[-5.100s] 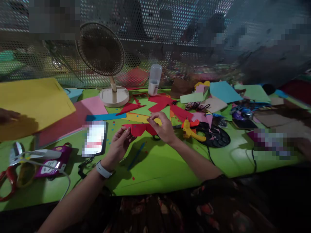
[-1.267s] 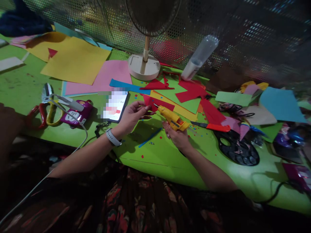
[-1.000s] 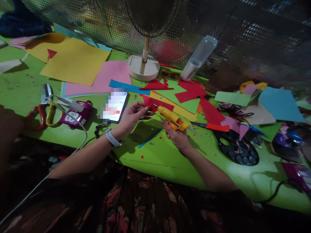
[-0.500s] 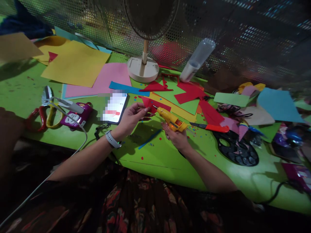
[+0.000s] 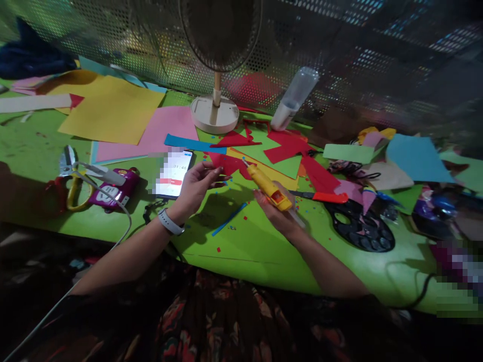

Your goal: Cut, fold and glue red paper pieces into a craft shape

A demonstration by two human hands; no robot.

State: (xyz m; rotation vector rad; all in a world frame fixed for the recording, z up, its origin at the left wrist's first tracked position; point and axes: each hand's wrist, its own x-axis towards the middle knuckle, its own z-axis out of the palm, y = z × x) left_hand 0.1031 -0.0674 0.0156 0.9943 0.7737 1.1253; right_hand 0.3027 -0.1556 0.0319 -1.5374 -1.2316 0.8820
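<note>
In my right hand (image 5: 277, 211) is a yellow glue gun (image 5: 268, 187), its metal nozzle pointing up and to the left over a piece of red paper (image 5: 232, 163). A clear glue stick (image 5: 297, 217) sticks out from its back end. My left hand (image 5: 199, 186) hovers left of the nozzle, thumb and forefinger pinched together. Whatever lies between those fingertips is too small to make out. Just left of this hand lies a lit phone (image 5: 175, 173) showing a timer. A thin blue strip (image 5: 229, 219) rests on the green table (image 5: 241, 251) between both hands.
A white fan (image 5: 215, 114) and a clear bottle (image 5: 296, 98) stand behind. Scissors (image 5: 68, 173) and a purple device (image 5: 115, 188) with a cable lie left. Rightward are an orange-handled cutter (image 5: 328, 197) and a black palette (image 5: 362, 231). Yellow paper (image 5: 113, 108) lies back left.
The view has shifted slightly. My right hand has turned the glue gun, so its body slants more steeply. My left hand stays pinched near the nozzle. The arm at the far left has mostly withdrawn.
</note>
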